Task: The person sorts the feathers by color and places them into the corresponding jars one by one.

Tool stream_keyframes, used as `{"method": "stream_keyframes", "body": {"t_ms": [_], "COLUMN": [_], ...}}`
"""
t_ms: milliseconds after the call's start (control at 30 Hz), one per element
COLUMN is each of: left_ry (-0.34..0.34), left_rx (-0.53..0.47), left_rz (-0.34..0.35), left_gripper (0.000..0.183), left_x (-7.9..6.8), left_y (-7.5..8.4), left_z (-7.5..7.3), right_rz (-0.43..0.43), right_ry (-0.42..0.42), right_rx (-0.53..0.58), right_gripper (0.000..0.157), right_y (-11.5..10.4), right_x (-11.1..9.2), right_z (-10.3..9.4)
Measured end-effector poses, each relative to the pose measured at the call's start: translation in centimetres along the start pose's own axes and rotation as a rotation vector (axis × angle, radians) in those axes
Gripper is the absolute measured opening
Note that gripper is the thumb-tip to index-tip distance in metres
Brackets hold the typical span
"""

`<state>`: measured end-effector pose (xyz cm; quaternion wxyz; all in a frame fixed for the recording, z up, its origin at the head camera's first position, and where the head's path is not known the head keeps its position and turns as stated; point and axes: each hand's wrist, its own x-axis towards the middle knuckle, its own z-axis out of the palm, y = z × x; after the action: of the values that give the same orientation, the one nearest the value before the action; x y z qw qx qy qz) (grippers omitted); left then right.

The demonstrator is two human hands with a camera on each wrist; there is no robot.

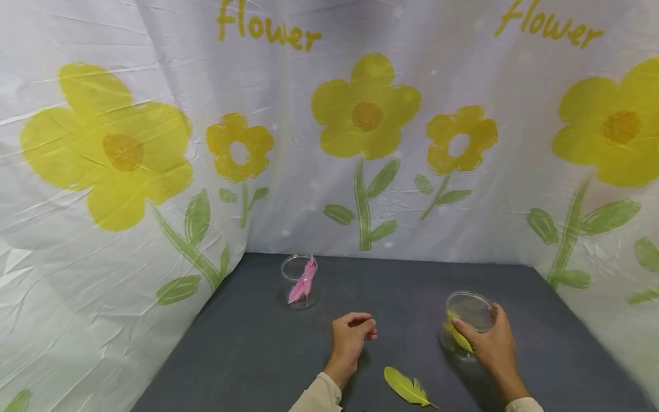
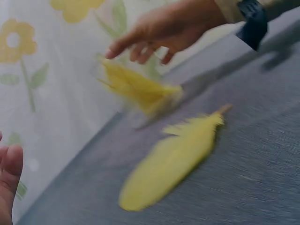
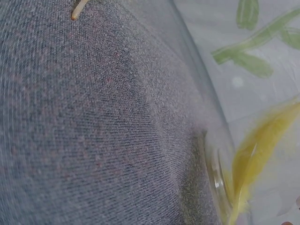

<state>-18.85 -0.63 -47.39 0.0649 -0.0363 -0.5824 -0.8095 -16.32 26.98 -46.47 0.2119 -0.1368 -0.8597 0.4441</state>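
Note:
My right hand [image 1: 494,343] grips a clear cup [image 1: 469,312] by its rim, thumb on the near side and fingers on the far side. Yellow feathers [image 1: 460,337] stand inside that cup; one yellow feather [image 3: 255,154] shows large through its wall in the right wrist view. A loose yellow feather [image 1: 410,388] lies flat on the dark cloth between my hands. Over the cloth, left of the loose feather, my left hand [image 1: 350,340] has loosely curled fingers and nothing visible in it. Its thumb tip [image 2: 12,161] enters at the left edge of the left wrist view.
A second clear cup [image 1: 298,269] stands at the back left with a pink feather [image 1: 304,283] in it. Dark grey cloth [image 1: 247,349] covers the table. White curtains [image 1: 288,171] printed with yellow flowers surround it at the back and both sides.

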Motion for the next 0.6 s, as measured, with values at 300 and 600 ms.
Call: {"method": "stream_keyframes", "body": {"t_ms": [300, 600], "left_ry": [-0.038, -0.068], "left_rx": [0.232, 0.407], "left_rz": [-0.151, -0.186], "left_gripper": [0.014, 0.017], "left_x": [-2.0, -3.6], "left_y": [-2.5, -3.4], "left_z": [-0.2, 0.3], "right_rz": [-0.001, -0.008], "right_ry": [0.033, 0.016], "right_rx": [-0.009, 0.003], "right_gripper": [0.112, 0.113], "right_y": [0.0, 0.1], "right_x": [0.0, -0.1], "right_z": [0.1, 0.0]}}
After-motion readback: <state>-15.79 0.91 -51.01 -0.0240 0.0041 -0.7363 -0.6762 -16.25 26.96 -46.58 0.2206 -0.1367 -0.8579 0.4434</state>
